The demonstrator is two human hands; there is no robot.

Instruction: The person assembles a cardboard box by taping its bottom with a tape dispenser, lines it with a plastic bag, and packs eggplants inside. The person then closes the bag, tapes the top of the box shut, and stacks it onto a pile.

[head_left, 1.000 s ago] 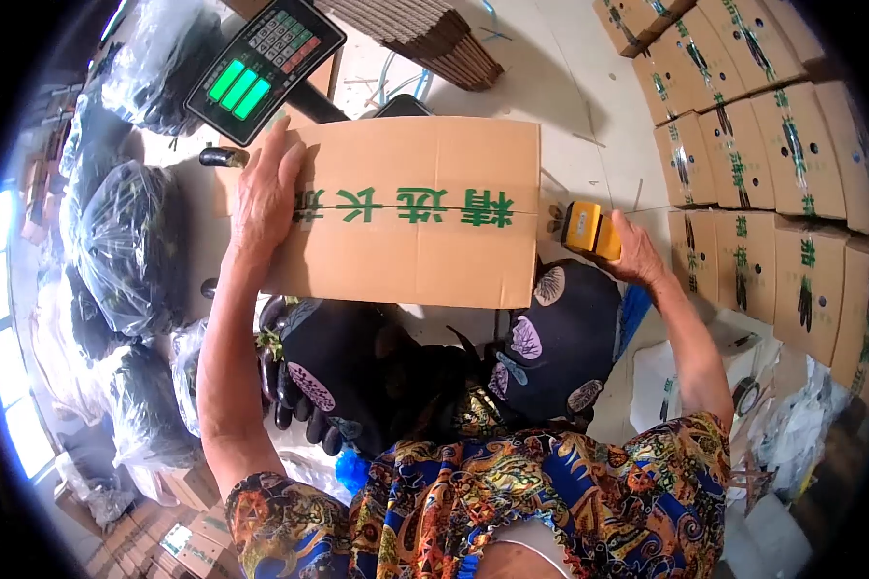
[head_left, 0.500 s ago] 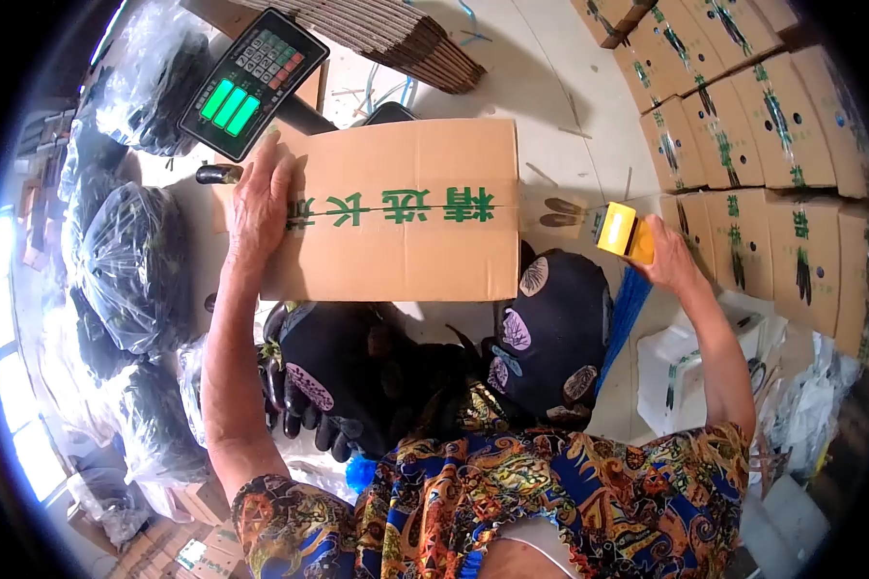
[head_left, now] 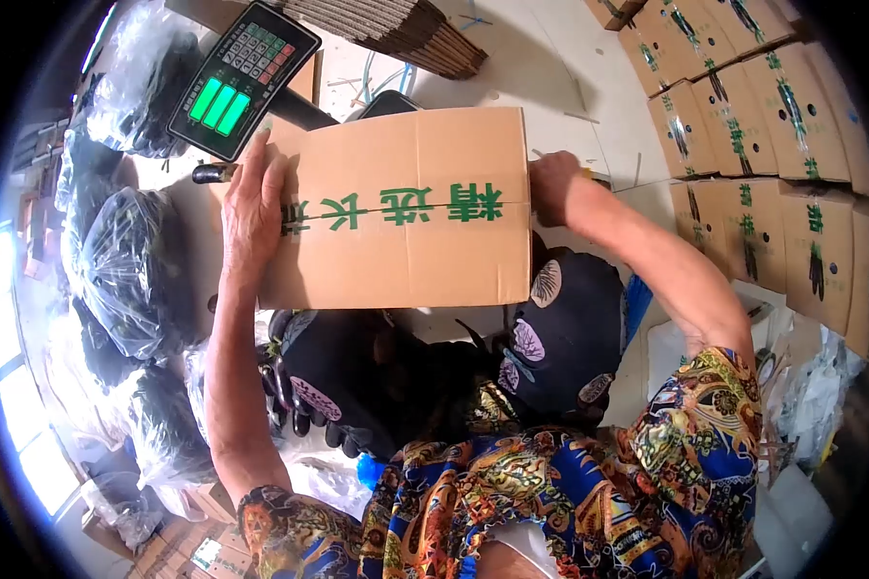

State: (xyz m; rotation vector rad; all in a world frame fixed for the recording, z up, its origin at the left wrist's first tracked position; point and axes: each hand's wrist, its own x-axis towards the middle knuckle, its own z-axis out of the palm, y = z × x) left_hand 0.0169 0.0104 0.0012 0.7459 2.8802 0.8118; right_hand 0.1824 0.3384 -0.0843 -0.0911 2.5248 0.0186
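A closed cardboard box (head_left: 386,256) with green lettering lies in front of me, above my knees. My left hand (head_left: 252,207) rests on its left end, fingers stretched toward the scale display (head_left: 245,79). At the box's right end is my right hand (head_left: 553,185), its fingers curled. Whatever it holds is hidden by the hand and the box edge. One dark eggplant (head_left: 212,173) sticks out just left of my left hand.
Stacked boxes (head_left: 792,125) fill the right side. Plastic bags of dark produce (head_left: 130,265) stand at the left. Folded cardboard (head_left: 396,29) lies beyond the box. More eggplants (head_left: 278,381) are beside my left knee.
My right hand, earlier out to the right with a yellow tape-like object, has moved left to the box's right end. The yellow object is no longer clearly visible. My left hand stays on the box.
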